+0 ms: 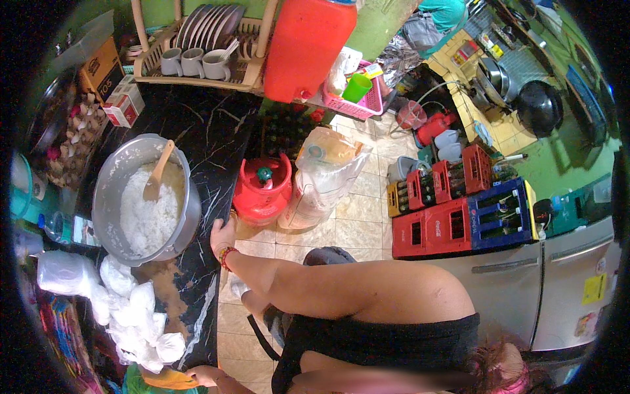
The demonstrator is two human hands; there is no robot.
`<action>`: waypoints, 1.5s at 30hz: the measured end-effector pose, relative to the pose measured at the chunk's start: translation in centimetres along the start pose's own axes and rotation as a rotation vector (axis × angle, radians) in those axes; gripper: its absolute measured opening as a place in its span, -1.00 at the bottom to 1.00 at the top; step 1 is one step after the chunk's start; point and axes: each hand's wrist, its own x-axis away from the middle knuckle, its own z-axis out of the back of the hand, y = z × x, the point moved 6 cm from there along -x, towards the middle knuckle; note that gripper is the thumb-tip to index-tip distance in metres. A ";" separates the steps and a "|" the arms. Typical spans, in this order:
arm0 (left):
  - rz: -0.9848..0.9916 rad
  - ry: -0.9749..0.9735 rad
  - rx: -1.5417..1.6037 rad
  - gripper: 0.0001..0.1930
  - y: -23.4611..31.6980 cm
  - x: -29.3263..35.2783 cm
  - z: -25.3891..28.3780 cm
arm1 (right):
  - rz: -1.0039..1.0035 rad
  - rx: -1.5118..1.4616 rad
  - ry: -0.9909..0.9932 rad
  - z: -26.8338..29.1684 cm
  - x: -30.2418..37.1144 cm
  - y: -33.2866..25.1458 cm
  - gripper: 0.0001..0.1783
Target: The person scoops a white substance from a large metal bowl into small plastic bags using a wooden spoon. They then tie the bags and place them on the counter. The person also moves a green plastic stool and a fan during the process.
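My right hand [224,239], a beaded bracelet at its wrist, rests against the edge of the black marbled counter [210,148] with fingers stretched out and nothing visible in them. At the bottom of the view, my left hand [204,376] has its fingers closed on an orange-yellow piece of thin material [168,379], whose kind I cannot make out. Between the hands and beyond lies a heap of white plastic bags [134,305]. A large grey metal pot [192,213] holds white rice [149,217], with a wooden paddle [156,180] lying on it.
Beside the counter, a red gas cylinder [259,207] and a large sack [328,171] stand on the tiled floor. A dish rack [246,82] with plates and mugs is at the back, next to a red container [308,46]. Bottle crates [433,230] and a fridge [505,282] lie right.
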 end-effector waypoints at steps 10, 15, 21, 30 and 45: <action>0.043 -0.011 0.021 -0.27 0.3 0.4 0.4 | -0.079 -0.056 -0.038 0.5 0.3 -0.9 -0.55; -0.113 0.025 0.047 -0.27 1.6 2.0 1.2 | -0.060 -0.025 -0.043 0.7 -0.1 -1.2 -0.55; 0.014 0.009 -0.013 -0.26 1.3 1.4 1.2 | 0.012 0.004 0.053 0.9 0.1 -1.4 -0.54; 0.090 -0.009 0.047 -0.28 0.8 0.8 0.7 | -0.049 -0.007 0.005 0.6 0.0 -0.7 -0.56; -0.043 0.060 -0.034 -0.25 1.1 0.4 0.5 | -0.123 0.030 -0.060 1.8 0.3 -2.5 -0.63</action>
